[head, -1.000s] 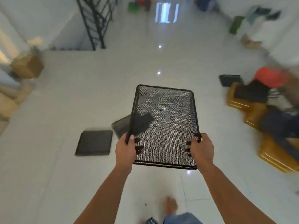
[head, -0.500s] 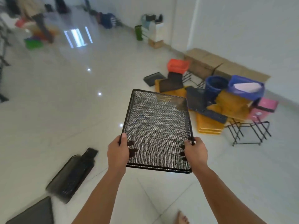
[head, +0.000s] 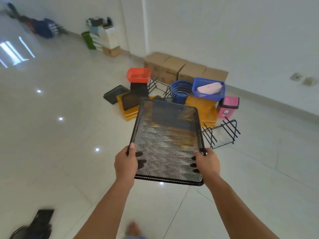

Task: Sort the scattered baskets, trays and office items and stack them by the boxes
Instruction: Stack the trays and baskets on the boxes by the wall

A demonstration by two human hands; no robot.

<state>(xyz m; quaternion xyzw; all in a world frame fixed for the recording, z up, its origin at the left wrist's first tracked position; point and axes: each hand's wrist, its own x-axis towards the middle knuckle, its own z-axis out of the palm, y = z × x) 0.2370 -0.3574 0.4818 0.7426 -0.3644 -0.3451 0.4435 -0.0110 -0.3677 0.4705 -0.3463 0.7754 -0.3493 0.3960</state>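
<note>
judged midway | mesh tray was held above floor, left grip and right grip clasping its near corners | pile lay by boxes at floor's far edge | black item lay uncollected, near-left corner

hidden: mesh tray covers much of the yellow trays from us | cut off, blurred: black item at lower-left edge; foot at bottom edge | too small: we cannot read the pink bin label

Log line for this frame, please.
phase: carry | held: black metal mesh tray | grip: left hand and right hand on its side rims | ahead: brown cardboard boxes | placed: not yet
</note>
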